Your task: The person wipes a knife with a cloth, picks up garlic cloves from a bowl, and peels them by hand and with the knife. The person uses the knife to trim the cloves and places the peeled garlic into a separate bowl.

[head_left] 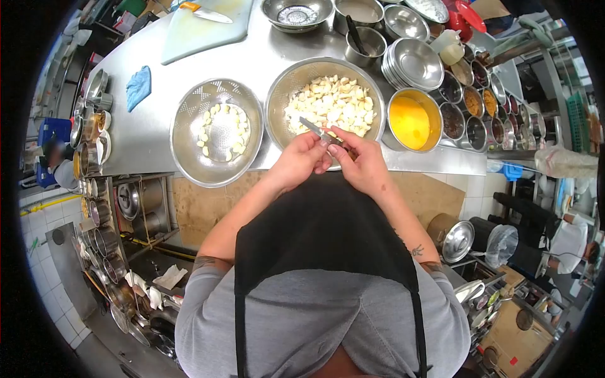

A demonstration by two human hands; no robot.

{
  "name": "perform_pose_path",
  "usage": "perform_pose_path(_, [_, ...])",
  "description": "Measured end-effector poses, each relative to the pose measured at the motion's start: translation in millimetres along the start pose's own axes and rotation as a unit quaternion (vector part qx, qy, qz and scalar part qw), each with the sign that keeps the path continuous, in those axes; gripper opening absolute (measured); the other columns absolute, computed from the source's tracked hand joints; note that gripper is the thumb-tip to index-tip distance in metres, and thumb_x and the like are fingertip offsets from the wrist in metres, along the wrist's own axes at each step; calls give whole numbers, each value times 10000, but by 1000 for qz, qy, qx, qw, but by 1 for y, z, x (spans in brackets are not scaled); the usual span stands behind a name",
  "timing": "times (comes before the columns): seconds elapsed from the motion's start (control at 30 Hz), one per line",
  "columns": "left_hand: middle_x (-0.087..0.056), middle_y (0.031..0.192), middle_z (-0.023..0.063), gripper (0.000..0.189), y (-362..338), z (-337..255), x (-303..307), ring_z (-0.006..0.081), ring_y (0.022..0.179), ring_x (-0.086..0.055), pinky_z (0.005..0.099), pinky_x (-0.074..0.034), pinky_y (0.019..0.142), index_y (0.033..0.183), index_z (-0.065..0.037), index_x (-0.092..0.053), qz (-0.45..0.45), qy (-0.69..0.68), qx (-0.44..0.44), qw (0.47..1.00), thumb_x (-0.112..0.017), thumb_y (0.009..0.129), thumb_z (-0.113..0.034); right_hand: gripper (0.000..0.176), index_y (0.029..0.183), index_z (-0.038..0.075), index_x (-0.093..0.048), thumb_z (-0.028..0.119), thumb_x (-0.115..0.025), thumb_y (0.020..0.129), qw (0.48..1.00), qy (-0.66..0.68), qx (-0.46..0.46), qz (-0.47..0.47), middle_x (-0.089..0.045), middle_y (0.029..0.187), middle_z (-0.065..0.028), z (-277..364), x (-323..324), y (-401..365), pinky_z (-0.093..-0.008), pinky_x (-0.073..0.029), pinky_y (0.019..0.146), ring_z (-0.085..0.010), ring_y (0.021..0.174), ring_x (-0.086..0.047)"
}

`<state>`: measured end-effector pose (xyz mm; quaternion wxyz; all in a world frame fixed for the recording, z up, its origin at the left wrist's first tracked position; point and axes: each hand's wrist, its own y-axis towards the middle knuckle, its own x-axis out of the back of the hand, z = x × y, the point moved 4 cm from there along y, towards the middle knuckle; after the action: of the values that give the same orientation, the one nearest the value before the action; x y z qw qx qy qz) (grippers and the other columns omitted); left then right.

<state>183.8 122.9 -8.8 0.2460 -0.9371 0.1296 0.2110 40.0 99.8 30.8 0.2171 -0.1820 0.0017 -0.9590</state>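
Note:
Over the near rim of a large colander (275,112) full of garlic cloves (333,101), my two hands meet. My right hand (359,154) is closed on a small knife (312,127), its blade pointing up and left above the garlic. The fingers of my left hand (301,157) are pinched together beside the knife; what they hold is too small and covered to make out. To the left stands a second colander (183,142) with a loose ring of peeled garlic cloves (205,132) in it.
A pot of yellow liquid (413,123) stands right of the garlic, with stacked metal bowls (416,63) behind it. At the back left, an orange-handled knife (211,14) lies on a white cutting board (201,41). A blue cloth (138,88) lies on the steel table.

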Motion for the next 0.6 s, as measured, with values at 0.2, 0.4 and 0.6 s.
perform_pose_path(0.2, [-526, 735, 3, 180, 0, 4, 4, 60, 639, -453, 214, -380, 568, 1099, -11, -523, 19, 66, -14, 998, -412, 1015, -126, 336, 1214, 5, -600, 62, -620, 884, 997, 75, 35, 10, -704, 868, -155, 1, -2, -1, -280, -517, 665, -176, 716, -683])
perform_pose_path(0.4, [-531, 715, -6, 190, -7, -3, -4, 57, 615, -453, 210, -375, 560, 1078, -15, -552, 12, 82, -40, 996, -428, 1014, -144, 336, 1204, -13, -596, 63, -631, 878, 998, 54, 33, -3, -688, 811, -172, -14, -4, -6, -294, -522, 659, -201, 717, -691])
perform_pose_path(0.6, [-538, 692, -4, 194, -13, -6, -12, 59, 583, -461, 227, -391, 543, 1031, 0, -566, -16, 97, -55, 994, -437, 1010, -144, 327, 1186, -28, -588, 52, -635, 872, 998, 29, 58, -14, -684, 824, -188, 1, -1, -9, -308, -531, 657, -222, 713, -697])
